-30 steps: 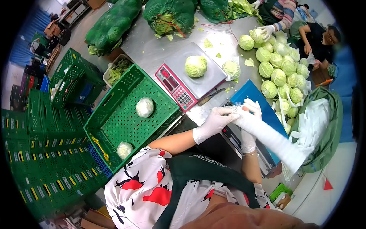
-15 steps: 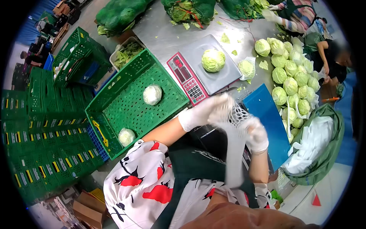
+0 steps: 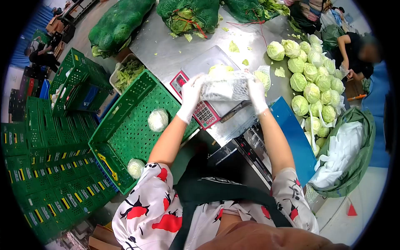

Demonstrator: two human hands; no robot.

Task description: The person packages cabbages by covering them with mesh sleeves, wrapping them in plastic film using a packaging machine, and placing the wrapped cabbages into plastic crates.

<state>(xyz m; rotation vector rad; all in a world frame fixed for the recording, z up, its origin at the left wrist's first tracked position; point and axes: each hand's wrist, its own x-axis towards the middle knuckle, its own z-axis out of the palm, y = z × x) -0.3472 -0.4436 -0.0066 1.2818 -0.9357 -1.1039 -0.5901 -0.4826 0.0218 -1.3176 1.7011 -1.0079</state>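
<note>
Both my hands wear white gloves and stretch a white foam net sleeve [image 3: 225, 89] sideways between them over the scale. My left hand [image 3: 191, 96] is closed on the sleeve's left end, and my right hand [image 3: 256, 92] grips its right end. Just behind the sleeve, a pale green cabbage [image 3: 221, 70] sits on the scale's metal plate, its lower part hidden. The red-framed scale [image 3: 205, 116] shows its keypad beside my left hand. Right of my right hand lies a netted cabbage [image 3: 262, 77].
A green crate [image 3: 125, 121] at left holds two wrapped cabbages [image 3: 158, 120]. Loose cabbages [image 3: 311, 91] pile up at right, near a green sack [image 3: 358, 146] of white sleeves. A blue panel [image 3: 291, 137] stands nearby. Stacked crates [image 3: 46, 137] fill the left. Another person [image 3: 354, 54] works at far right.
My hands have moved forward and up from near my body to the cabbage on the scale. They have spread apart, and the sleeve, which hung down before, is now stretched wide.
</note>
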